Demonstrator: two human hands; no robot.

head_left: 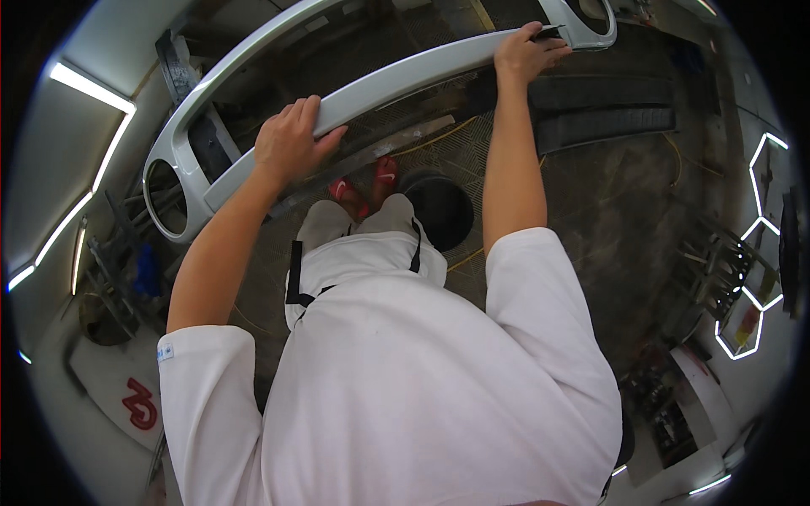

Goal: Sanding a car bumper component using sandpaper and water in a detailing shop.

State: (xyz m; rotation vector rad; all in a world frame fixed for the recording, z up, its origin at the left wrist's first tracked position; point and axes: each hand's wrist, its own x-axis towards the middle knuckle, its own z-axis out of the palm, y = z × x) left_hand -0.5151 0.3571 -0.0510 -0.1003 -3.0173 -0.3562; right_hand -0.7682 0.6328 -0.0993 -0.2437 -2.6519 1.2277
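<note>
A long light grey car bumper (405, 80) with round openings at both ends stretches across the upper part of the view, held up in front of me. My left hand (291, 139) grips its near edge toward the left end. Farther to the right, my right hand (525, 52) grips the same edge near the right end. Both arms are stretched forward. Below them I see my white shirt and red sandals (364, 184) on a dark grated floor.
A round black bucket (443, 207) stands by my feet. Dark ribbed parts (603, 110) lie on the floor to the right. A metal rack (126, 253) stands at left, a white panel with a red mark (126, 392) at lower left, and shelves with hexagonal lights (751, 278) at right.
</note>
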